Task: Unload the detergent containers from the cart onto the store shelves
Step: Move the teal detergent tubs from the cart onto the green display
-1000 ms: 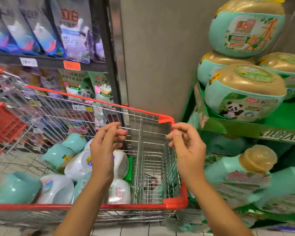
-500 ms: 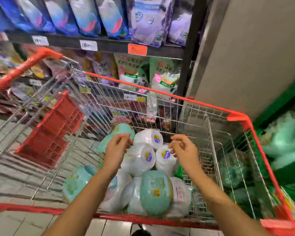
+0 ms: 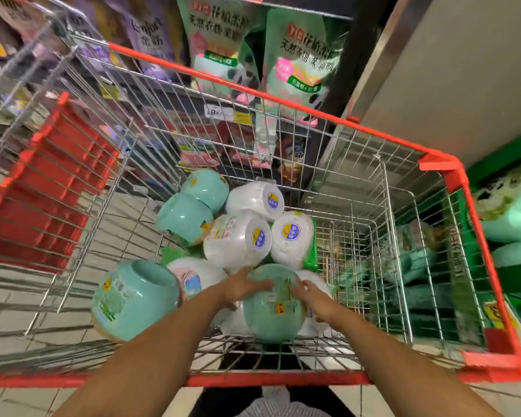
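Two hands are reaching into the red-rimmed wire cart (image 3: 283, 379). The left hand (image 3: 243, 286) and the right hand (image 3: 311, 294) are pressing, fingers spread and fairly straight, against opposite sides of a teal detergent tub (image 3: 271, 319) lying at the cart's near end. White detergent tubs (image 3: 238, 239) are lying just beyond it, and another teal tub (image 3: 133, 299) is resting to its left.
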Demonstrator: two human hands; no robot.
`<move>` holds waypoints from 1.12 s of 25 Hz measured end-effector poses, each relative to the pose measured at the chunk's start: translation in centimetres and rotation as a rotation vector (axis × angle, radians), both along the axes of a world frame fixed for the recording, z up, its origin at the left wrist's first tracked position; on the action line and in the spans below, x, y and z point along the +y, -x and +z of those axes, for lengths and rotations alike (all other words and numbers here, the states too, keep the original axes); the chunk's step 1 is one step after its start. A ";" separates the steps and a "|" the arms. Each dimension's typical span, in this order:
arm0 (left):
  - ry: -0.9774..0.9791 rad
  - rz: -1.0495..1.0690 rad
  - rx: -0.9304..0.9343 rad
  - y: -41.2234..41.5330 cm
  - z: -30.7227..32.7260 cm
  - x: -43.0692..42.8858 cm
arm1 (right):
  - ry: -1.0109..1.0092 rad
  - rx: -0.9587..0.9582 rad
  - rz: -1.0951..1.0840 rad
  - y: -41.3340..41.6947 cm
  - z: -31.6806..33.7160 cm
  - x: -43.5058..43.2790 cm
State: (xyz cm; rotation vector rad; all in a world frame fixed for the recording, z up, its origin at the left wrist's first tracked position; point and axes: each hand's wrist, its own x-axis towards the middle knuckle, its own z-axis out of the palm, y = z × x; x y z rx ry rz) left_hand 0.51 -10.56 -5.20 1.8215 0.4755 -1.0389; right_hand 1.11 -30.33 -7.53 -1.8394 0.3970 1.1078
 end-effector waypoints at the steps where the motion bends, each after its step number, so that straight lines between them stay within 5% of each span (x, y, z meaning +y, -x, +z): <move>1: 0.030 -0.009 0.034 0.3 -0.3 -0.2 | -0.057 0.028 0.004 0.2 -0.1 0.2; 8: 0.283 0.312 -0.117 0.7 -0.6 -2.1 | -0.010 -0.149 0.006 -0.4 2.0 0.5; 17: 0.489 0.451 -0.379 -1.8 10.2 4.3 | -0.358 -0.530 -0.305 -2.5 11.7 -1.3; 23: 0.728 0.459 -0.361 -0.7 14.2 4.7 | -0.922 -0.345 -0.400 -3.4 15.4 1.0; 28: 0.529 0.472 -0.520 1.0 15.4 2.3 | -0.901 -0.335 -0.584 -3.2 16.9 2.4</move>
